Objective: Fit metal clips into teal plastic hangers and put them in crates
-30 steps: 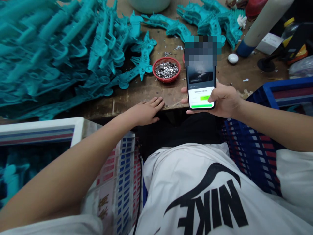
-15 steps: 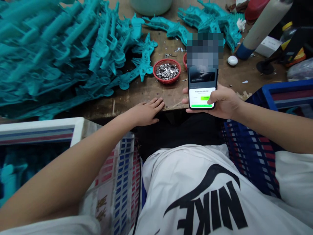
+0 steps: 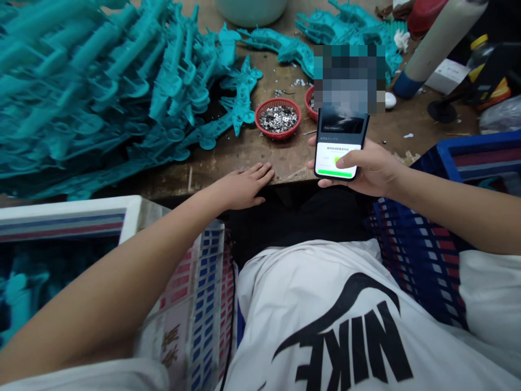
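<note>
Holding the phone (image 3: 341, 137) one-handed in our right hand (image 3: 372, 167), thumb across the screen, above the table's (image 3: 295, 155) front edge. Grip looks marginal to us: a thumb stretch could tip it out, over the edge or into the half-hidden red basket (image 3: 310, 113), scattering metal bits (image 3: 311, 102). Our left hand (image 3: 243, 189) lies flat on the edge, grasping nothing we can see; a leftward sweep could unsettle the teal pile (image 3: 171, 103).
</note>
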`<act>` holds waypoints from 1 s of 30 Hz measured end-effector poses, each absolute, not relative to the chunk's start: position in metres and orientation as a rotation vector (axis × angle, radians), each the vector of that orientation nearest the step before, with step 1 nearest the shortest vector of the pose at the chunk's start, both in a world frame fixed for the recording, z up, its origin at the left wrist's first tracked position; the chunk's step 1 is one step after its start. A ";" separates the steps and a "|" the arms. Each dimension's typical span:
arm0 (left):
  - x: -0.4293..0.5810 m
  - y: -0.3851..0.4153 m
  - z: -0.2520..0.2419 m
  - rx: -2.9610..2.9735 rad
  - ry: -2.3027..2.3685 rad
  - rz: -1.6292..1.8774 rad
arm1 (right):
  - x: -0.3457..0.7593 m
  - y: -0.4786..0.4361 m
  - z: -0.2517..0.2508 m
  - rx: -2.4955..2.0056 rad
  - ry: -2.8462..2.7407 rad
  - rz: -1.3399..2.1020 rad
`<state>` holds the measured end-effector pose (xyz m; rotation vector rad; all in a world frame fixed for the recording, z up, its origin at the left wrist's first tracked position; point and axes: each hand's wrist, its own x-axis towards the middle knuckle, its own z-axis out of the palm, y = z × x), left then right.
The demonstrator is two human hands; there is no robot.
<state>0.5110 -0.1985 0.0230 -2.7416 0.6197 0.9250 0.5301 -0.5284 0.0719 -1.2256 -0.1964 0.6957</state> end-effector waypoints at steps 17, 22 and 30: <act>0.510 -0.203 0.030 -2.727 0.630 0.940 | 0.527 -0.525 0.075 -1.175 -0.215 0.670; 0.510 -0.200 0.027 -2.714 0.619 0.941 | 0.529 -0.526 0.077 -1.184 -0.189 0.664; 0.511 -0.200 0.026 -2.709 0.645 0.922 | 0.532 -0.527 0.074 -1.192 -0.197 0.692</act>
